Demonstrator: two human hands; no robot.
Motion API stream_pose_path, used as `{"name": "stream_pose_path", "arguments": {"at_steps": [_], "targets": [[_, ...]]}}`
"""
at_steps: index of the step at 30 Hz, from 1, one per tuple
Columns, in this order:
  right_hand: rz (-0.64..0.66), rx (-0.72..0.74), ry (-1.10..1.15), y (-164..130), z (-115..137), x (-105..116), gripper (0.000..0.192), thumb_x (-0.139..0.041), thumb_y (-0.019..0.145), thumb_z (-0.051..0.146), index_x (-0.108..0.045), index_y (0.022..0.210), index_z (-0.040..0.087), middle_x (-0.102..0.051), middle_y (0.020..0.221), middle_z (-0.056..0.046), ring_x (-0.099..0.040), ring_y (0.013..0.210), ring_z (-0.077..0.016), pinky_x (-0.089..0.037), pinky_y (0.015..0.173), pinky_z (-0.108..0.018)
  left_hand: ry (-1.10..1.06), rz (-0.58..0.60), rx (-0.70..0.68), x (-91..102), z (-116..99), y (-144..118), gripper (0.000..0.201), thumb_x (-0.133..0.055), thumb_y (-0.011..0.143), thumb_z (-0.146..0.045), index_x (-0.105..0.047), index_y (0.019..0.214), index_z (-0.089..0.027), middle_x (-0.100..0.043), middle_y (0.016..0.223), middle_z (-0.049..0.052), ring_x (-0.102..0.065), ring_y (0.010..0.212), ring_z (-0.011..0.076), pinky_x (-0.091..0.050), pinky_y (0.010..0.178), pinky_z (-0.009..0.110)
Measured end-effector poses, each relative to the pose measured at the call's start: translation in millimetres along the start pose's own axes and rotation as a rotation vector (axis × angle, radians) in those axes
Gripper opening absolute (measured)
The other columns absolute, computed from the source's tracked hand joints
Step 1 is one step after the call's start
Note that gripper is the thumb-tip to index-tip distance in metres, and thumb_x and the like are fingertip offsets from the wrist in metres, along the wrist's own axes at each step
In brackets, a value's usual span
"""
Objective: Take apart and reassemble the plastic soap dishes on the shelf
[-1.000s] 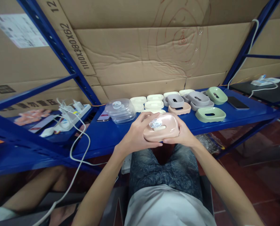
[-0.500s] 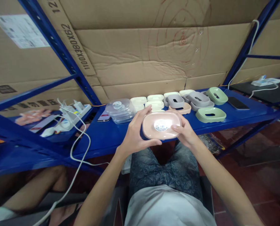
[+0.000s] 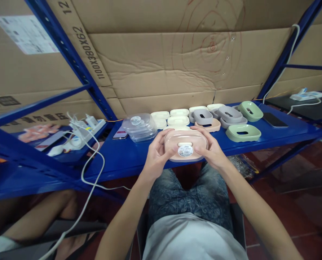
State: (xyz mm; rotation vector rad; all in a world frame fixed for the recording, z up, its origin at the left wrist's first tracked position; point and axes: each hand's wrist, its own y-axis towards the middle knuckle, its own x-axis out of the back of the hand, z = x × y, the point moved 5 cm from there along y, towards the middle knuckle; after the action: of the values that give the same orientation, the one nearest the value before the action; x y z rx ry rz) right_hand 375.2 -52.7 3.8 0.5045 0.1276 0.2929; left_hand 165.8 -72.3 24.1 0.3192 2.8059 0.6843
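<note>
The left hand and right hand are clasping the pink soap dish between them, just above the blue shelf edge. Fingertip-only pinching is risking a slip, knocking dishes lying beyond the grip.

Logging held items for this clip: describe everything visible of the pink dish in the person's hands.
The pink soap dish is a rounded oblong of smooth, matte plastic. A round clear suction-cup disc with a pale tab above it sits on the face turned toward the camera. The left hand and right hand grip its ends, holding it above the blue shelf edge.
</note>
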Motion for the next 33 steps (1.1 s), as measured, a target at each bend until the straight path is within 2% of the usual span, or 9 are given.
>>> {"name": "stream_pose_path", "arguments": {"at_steps": [6,10,13,16,21,24,27,30,33], "targets": [[0.015,0.037,-0.080,0.3,-1.4,8.4,0.074,-0.098,0.078,0.051,-0.064,0.140,0.030,-0.066,0.146,-0.007,-0.064,0.137,-0.0302,-0.054,0.118,-0.042,-0.013,0.078,0.024,3.9,2.3,-4.5,0.064,-0.092,0.090,-0.040,-0.065,0.145,-0.022,-0.071,0.148,0.013,-0.066,0.142,0.0300,-0.055,0.116,0.036],[0.061,0.070,-0.200,0.5,7.2,13.3,0.077,-0.098,0.075,0.054,-0.064,0.140,0.030,-0.067,0.143,-0.008,-0.065,0.134,-0.0321,-0.054,0.116,-0.045,-0.031,0.131,0.041,5.8,2.7,-6.6,0.053,-0.089,0.093,-0.040,-0.068,0.138,-0.020,-0.076,0.139,0.014,-0.072,0.132,0.0304,-0.059,0.110,0.037],[0.073,0.101,-0.223,0.1,13.7,13.0,0.075,-0.098,0.076,0.053,-0.064,0.140,0.031,-0.067,0.142,-0.007,-0.066,0.133,-0.0317,-0.055,0.115,-0.044,-0.010,0.124,0.039,8.9,2.8,-7.1,0.052,-0.089,0.093,-0.040,-0.069,0.136,-0.019,-0.077,0.136,0.014,-0.074,0.128,0.0305,-0.060,0.106,0.036],[0.068,0.118,-0.225,-0.2,17.5,9.9,0.072,-0.097,0.080,0.051,-0.065,0.142,0.033,-0.068,0.144,-0.005,-0.065,0.134,-0.0308,-0.054,0.116,-0.043,-0.008,0.117,0.045,11.9,3.6,-6.6,0.052,-0.088,0.094,-0.041,-0.069,0.137,-0.020,-0.076,0.139,0.014,-0.073,0.132,0.0314,-0.059,0.109,0.038],[0.065,0.088,-0.208,-0.9,17.1,0.6,0.071,-0.093,0.085,0.054,-0.065,0.146,0.031,-0.066,0.151,-0.007,-0.062,0.143,-0.0328,-0.050,0.123,-0.047,-0.019,0.093,0.015,11.1,1.5,-6.4,0.067,-0.094,0.087,-0.037,-0.065,0.147,-0.025,-0.076,0.140,0.012,-0.073,0.132,0.0299,-0.061,0.106,0.037],[0.057,0.063,-0.179,-1.2,14.2,-4.8,0.074,-0.091,0.087,0.056,-0.063,0.150,0.029,-0.062,0.159,-0.010,-0.057,0.150,-0.0338,-0.046,0.129,-0.050,0.021,0.000,0.044,13.5,-0.6,-9.4,0.061,-0.091,0.089,-0.038,-0.067,0.143,-0.025,-0.078,0.134,0.012,-0.075,0.125,0.0290,-0.062,0.101,0.036],[0.066,0.005,-0.060,0.2,8.5,-5.9,0.073,-0.089,0.090,0.057,-0.059,0.151,0.030,-0.069,0.149,-0.013,-0.068,0.138,-0.0320,-0.058,0.117,-0.051,0.070,-0.168,0.096,31.2,-5.4,-15.7,0.052,-0.090,0.088,-0.044,-0.072,0.133,-0.023,-0.080,0.122,0.010,-0.077,0.110,0.0267,-0.062,0.088,0.032],[-0.027,-0.019,-0.011,3.5,4.0,5.9,0.060,-0.084,0.095,0.057,-0.062,0.144,0.030,-0.076,0.132,-0.011,-0.077,0.119,-0.0284,-0.066,0.105,-0.050,0.095,-0.406,0.111,70.2,-12.8,-24.6,0.050,-0.090,0.084,-0.048,-0.075,0.124,-0.020,-0.080,0.123,0.010,-0.077,0.106,0.0262,-0.062,0.088,0.032],[-0.162,0.048,-0.141,5.2,4.8,23.0,0.048,-0.080,0.098,0.055,-0.067,0.136,0.029,-0.078,0.126,-0.010,-0.077,0.119,-0.0285,-0.065,0.106,-0.051,0.218,-0.591,0.123,117.4,-15.7,-32.3,0.049,-0.086,0.084,-0.052,-0.076,0.118,-0.018,-0.081,0.116,0.009,-0.077,0.107,0.0275,-0.061,0.094,0.036]]}}
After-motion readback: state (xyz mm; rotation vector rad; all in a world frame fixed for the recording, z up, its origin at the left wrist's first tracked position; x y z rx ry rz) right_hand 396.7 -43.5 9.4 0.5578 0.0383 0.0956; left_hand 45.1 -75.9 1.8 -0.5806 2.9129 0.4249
